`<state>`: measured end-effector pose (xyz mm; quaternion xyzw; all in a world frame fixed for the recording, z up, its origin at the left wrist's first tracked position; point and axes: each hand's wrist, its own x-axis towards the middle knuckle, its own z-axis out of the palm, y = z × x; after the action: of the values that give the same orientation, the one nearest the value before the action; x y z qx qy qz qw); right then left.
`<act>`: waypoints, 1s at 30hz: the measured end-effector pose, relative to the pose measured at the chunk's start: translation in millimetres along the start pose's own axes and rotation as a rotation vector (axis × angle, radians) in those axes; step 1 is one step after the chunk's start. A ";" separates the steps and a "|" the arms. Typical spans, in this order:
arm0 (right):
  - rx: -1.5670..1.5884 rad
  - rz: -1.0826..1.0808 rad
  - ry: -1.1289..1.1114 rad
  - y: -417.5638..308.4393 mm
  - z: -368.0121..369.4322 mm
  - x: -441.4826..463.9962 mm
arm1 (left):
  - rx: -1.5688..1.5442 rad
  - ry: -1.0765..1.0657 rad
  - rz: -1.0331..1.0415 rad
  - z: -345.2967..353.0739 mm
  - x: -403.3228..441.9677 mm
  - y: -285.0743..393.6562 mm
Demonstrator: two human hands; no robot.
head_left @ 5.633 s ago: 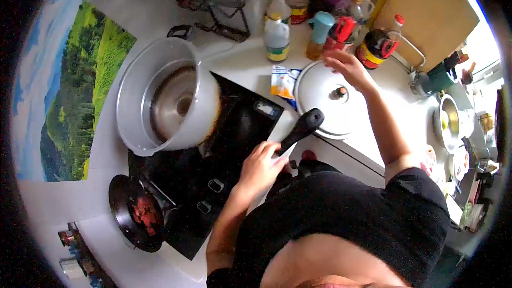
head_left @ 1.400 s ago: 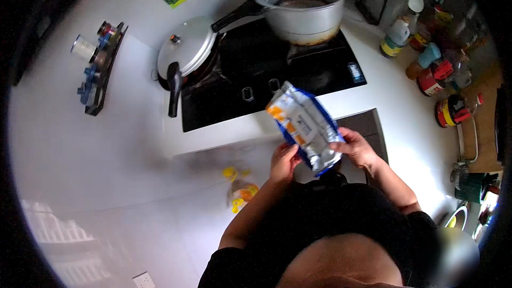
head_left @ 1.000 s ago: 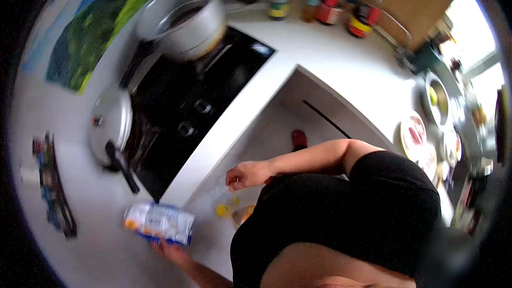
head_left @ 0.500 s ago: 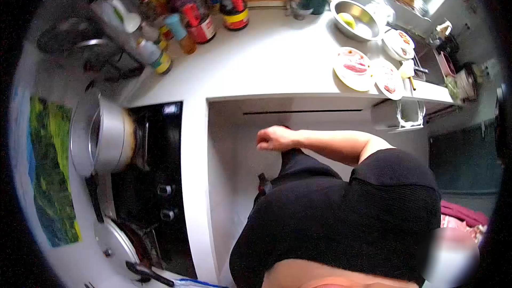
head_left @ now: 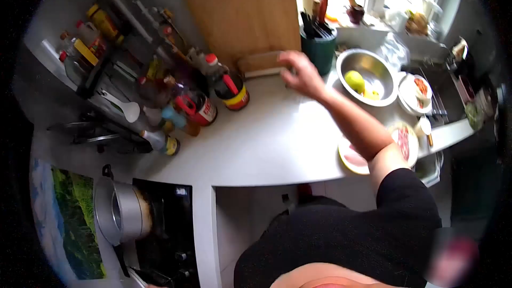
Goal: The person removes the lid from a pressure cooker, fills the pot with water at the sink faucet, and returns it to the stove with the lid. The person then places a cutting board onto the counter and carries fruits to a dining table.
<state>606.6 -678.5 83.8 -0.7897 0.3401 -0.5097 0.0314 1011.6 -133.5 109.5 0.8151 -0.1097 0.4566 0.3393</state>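
My right hand (head_left: 303,74) is stretched out over the back of the counter, in front of the green knife holder (head_left: 318,50) and beside a metal rack (head_left: 258,65) at the foot of the wooden board (head_left: 240,16). Its fingers are apart, and nothing shows between them. At the bottom edge, near the pot lid's rim, a sliver of skin seems to be my left hand (head_left: 153,286); its fingers and anything it holds are out of frame. A steel bowl (head_left: 368,77) with a yellow-green fruit (head_left: 354,81) stands right of my right hand.
Red-capped sauce bottles (head_left: 232,88) and other bottles stand left on the counter (head_left: 261,138). A large pot (head_left: 125,210) sits on the black stove (head_left: 165,229). Plates of sliced meat (head_left: 353,159) lie under my right forearm. Another plate (head_left: 415,94) is beside the sink.
The view has turned from the stove towards the window side. My right hand has moved from near my body out over the counter. The blue-and-white packet has left the view.
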 end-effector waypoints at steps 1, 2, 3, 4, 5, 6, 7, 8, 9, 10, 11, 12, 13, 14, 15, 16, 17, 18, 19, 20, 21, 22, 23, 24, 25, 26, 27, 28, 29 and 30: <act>-0.056 -0.145 0.074 16.7 -11.4 50.8 | -0.120 0.018 0.123 14.7 -3.8 41.2; -0.150 -0.099 0.056 14.9 -28.6 98.5 | -0.235 -0.072 0.145 27.5 -5.5 63.7; -0.223 -0.123 0.091 19.5 -38.9 142.9 | -0.181 -0.121 0.122 45.4 -10.3 77.5; -0.360 -0.275 0.256 36.6 -42.1 186.4 | -0.181 -0.165 0.134 57.7 -19.7 93.4; -0.454 -0.296 0.280 55.0 -43.3 225.5 | -0.239 -0.235 0.211 66.3 -29.2 116.1; -0.548 -0.161 0.150 61.2 -46.8 254.4 | -0.265 -0.276 0.231 72.6 -39.2 143.1; -0.583 -0.095 0.076 85.6 -39.1 281.5 | -0.313 -0.294 0.264 74.5 -51.0 169.4; -0.618 -0.027 0.000 105.3 -30.8 299.7 | -0.377 -0.331 0.264 76.2 -62.9 193.6; -0.606 -0.040 0.000 100.3 -32.5 305.1 | -0.374 -0.368 0.311 76.4 -73.4 207.5; -0.734 0.003 -0.125 84.5 -41.4 307.4 | -0.372 -0.405 0.356 76.9 -83.7 216.5; -0.863 0.047 -0.251 70.9 -48.4 308.7 | -0.397 -0.451 0.339 77.3 -95.2 222.3; -0.855 0.035 -0.250 63.1 -51.2 310.7 | -0.422 -0.499 0.323 79.1 -105.6 226.7; -0.879 0.069 -0.297 57.4 -53.1 312.3 | -0.441 -0.518 0.333 81.0 -114.8 227.7; -0.902 0.103 -0.347 57.5 -52.0 313.0 | -0.463 -0.570 0.286 83.3 -123.7 228.2; -0.966 -0.104 -0.153 64.9 -48.6 311.0 | -0.471 -0.598 0.271 87.6 -131.6 227.5; -0.921 -0.342 0.096 71.7 -49.2 311.4 | -0.481 -0.626 0.255 91.7 -138.3 228.5; -0.885 -0.159 -0.080 77.1 -47.0 313.1 | -0.506 -0.655 0.231 95.2 -143.3 232.5; -0.844 0.027 -0.252 52.3 -54.7 308.9 | -0.533 -0.666 0.254 101.3 -146.7 234.5; -0.844 0.025 -0.255 41.9 -58.6 307.7 | -0.550 -0.688 0.264 105.8 -147.8 240.2; -0.823 0.032 -0.254 33.6 -62.0 308.0 | -0.569 -0.707 0.275 110.1 -148.8 248.0; -0.803 0.040 -0.253 29.5 -62.7 308.8 | -0.597 -0.732 0.285 114.0 -148.9 255.3; -0.803 0.041 -0.253 55.6 -52.9 318.8 | -0.631 -0.745 0.285 119.0 -152.1 260.1; -0.672 -0.143 -0.402 102.2 -36.4 336.4 | -0.632 -0.760 0.313 122.9 -154.1 264.7; -0.534 -0.326 -0.547 101.7 -32.3 340.5 | -0.633 -0.776 0.339 126.4 -156.1 268.3; -0.401 -0.265 -0.521 102.2 -29.9 342.5 | -0.638 -0.798 0.325 130.0 -159.5 270.4; -0.405 -0.268 -0.520 102.6 -30.9 345.8 | -0.650 -0.826 0.311 131.7 -161.7 274.6; -0.642 -0.149 -0.494 68.6 -43.0 340.0 | -0.685 -0.843 0.303 134.0 -165.7 276.7; -0.875 -0.027 -0.460 45.0 -49.1 334.0 | -0.719 -0.860 0.294 135.6 -169.2 277.6; -0.879 -0.036 -0.450 42.9 -47.9 331.2 | -0.727 -0.849 0.289 136.0 -171.9 278.1; -0.879 -0.088 -0.348 41.1 -46.6 329.5 | -0.751 -0.876 0.270 136.5 -176.2 278.4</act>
<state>629.4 -883.8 348.0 -0.8155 0.4794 -0.1783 -0.2709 868.6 -453.4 43.1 0.7307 -0.4963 0.0466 0.4665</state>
